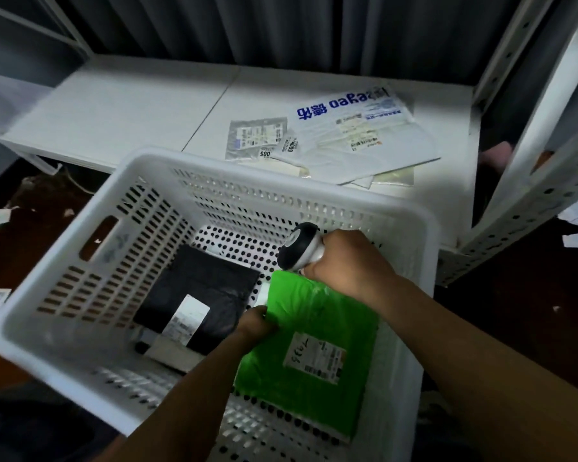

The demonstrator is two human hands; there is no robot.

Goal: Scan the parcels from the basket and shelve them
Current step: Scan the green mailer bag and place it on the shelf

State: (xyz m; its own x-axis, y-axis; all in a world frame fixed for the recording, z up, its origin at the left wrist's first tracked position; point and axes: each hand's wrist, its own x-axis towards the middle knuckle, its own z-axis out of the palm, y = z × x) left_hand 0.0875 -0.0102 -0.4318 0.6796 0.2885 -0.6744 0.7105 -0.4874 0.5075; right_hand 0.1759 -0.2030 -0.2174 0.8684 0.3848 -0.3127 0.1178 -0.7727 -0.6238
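- Here, the white basket [47, 358] stands just in front of the shelf [131, 105], with both your hands inside it.
- Your left hand [257, 323] pinches the left edge of the green parcel [317, 315], with the fingers closed on the plastic.
- The green parcel lies at the basket's right side, its white label [314, 361] facing up.
- Your right hand [347, 261] is curled round the handle of the scanner [301, 250]. The scanner's head sits just beyond the parcel's far edge, and 1 fingertip touches that edge.
- 1 black parcel [197, 288] lies on the basket floor, left of the green parcel, with a white label on top. A pale flat item shows partly from under its near edge.
- On the shelf, 1 white mailer [364, 128] with blue print lies over other flat packets. 1 clear bag [254, 135] with labels lies just to the mailer's left.
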